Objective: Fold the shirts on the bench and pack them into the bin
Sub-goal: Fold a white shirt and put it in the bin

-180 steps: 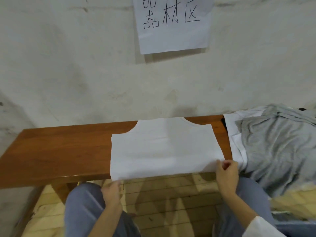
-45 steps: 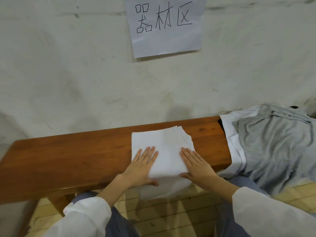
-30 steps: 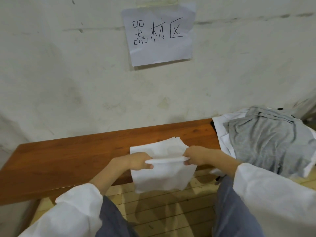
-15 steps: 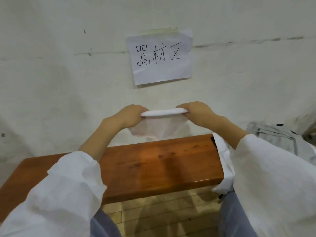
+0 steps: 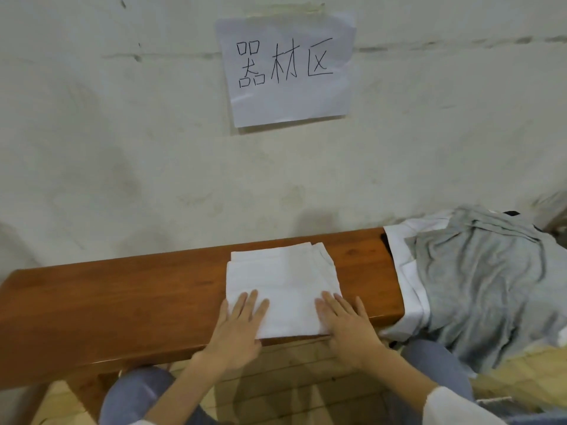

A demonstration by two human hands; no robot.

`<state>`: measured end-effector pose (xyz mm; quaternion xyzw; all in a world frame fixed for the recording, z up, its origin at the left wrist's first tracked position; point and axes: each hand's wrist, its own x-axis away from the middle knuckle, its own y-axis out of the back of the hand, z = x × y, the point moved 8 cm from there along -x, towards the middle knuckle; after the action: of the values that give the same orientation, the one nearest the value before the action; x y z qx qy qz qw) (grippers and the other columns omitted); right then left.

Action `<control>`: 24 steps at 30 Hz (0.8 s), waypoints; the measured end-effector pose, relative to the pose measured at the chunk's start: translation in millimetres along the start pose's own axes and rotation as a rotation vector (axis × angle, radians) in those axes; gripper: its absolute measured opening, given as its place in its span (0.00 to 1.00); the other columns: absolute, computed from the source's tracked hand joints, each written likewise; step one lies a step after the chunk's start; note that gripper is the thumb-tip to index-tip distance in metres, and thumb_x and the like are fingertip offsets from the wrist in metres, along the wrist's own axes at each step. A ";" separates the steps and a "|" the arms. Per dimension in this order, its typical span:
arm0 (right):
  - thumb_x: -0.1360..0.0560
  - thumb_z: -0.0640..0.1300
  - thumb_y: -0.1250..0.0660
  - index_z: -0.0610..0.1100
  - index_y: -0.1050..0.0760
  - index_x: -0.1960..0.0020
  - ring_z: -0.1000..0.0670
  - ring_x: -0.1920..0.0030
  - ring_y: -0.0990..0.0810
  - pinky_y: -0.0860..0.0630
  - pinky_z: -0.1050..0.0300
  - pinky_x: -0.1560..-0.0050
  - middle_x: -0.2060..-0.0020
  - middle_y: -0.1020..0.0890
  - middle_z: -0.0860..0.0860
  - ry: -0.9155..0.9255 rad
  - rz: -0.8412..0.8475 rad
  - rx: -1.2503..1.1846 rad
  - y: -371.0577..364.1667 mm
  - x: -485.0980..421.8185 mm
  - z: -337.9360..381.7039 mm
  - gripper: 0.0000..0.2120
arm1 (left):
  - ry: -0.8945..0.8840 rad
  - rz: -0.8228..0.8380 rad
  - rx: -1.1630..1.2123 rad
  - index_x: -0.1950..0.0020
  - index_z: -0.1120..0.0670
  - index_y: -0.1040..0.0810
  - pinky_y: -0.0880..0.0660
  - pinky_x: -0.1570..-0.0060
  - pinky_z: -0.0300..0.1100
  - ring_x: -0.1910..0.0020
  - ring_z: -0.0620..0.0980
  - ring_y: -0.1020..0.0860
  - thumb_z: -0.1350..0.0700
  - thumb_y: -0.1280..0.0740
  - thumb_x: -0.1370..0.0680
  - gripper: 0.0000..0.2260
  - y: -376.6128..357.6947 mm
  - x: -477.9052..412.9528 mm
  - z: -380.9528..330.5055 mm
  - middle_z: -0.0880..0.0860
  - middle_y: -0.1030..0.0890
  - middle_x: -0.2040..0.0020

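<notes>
Nearest the camera, the person's knees in blue-grey trousers [image 5: 138, 391] sit over a pale wooden plank floor [image 5: 291, 378], and a white sleeve cuff [image 5: 454, 409] shows on the right forearm.

The left hand [image 5: 237, 328] lies flat, palm down, fingers straight and close together. The fingers rest on the near left corner of the folded white cotton shirt [image 5: 282, 280], and the thumb lies over its left edge on the wood. The right hand [image 5: 346, 325] lies flat the same way on the near right corner, its little finger off the cloth on the wood. Neither hand grips anything. Both heels hang past the front edge of the reddish-brown wooden tabletop [image 5: 122, 302].

The shirt is a nearly square packet between and just beyond the hands. Its near edge lies along the tabletop's front edge and its sides run square to that edge. Neither axis is plainly the longer. Stepped layers show at the far edge and far right corner.

Right of the right hand, well apart from the packet, a crumpled grey shirt [image 5: 484, 280] lies on an unfolded white garment [image 5: 402, 259] that drapes over the tabletop's end.

Beyond the hands rises a rough whitish plaster wall [image 5: 122, 148], with a taped white paper sheet with handwritten black characters [image 5: 288, 69].
</notes>
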<state>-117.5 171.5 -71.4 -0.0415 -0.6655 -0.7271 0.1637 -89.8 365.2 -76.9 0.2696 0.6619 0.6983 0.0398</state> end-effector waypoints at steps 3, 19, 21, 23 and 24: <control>0.20 0.47 0.44 0.53 0.33 0.30 0.51 0.29 0.36 0.46 0.47 0.25 0.29 0.34 0.54 -0.075 -0.119 -0.211 27.7 -20.6 -14.2 0.18 | -0.027 0.023 0.200 0.25 0.44 0.40 0.48 0.26 0.51 0.24 0.51 0.45 0.39 0.45 0.21 0.25 24.7 -16.3 6.8 0.49 0.44 0.23; 0.25 0.52 0.33 0.48 0.24 0.43 0.51 0.40 0.32 0.33 0.58 0.37 0.42 0.28 0.52 -0.109 -0.231 -0.317 63.0 -157.1 -41.9 0.13 | 0.261 -0.367 0.206 0.47 0.50 0.25 0.32 0.49 0.42 0.47 0.49 0.28 0.46 0.38 0.22 0.10 59.2 -99.7 95.6 0.49 0.27 0.49; 0.24 0.50 0.33 0.48 0.25 0.48 0.52 0.43 0.30 0.32 0.58 0.37 0.45 0.27 0.53 -0.113 -0.304 -0.353 64.4 -149.7 -41.0 0.08 | 0.262 -0.375 0.321 0.54 0.49 0.28 0.34 0.54 0.41 0.51 0.48 0.29 0.48 0.35 0.23 0.06 61.0 -94.7 95.0 0.47 0.28 0.54; 0.23 0.47 0.34 0.48 0.28 0.51 0.54 0.49 0.26 0.26 0.59 0.44 0.52 0.24 0.54 -0.122 -0.415 -0.512 67.5 -133.8 -40.5 0.04 | 0.283 -0.398 0.517 0.58 0.51 0.31 0.34 0.60 0.42 0.58 0.49 0.27 0.54 0.34 0.23 0.07 62.6 -86.5 94.6 0.47 0.26 0.60; 0.23 0.47 0.35 0.49 0.29 0.51 0.55 0.53 0.24 0.25 0.62 0.50 0.55 0.23 0.54 -0.137 -0.462 -0.621 69.4 -124.3 -40.7 0.04 | 0.296 -0.431 0.634 0.58 0.52 0.32 0.33 0.63 0.44 0.61 0.50 0.27 0.56 0.35 0.23 0.06 65.1 -81.2 94.8 0.49 0.25 0.62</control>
<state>26.4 150.1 -44.3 0.0132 -0.4149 -0.9071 -0.0693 39.7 409.5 -43.6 0.0203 0.8841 0.4669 0.0045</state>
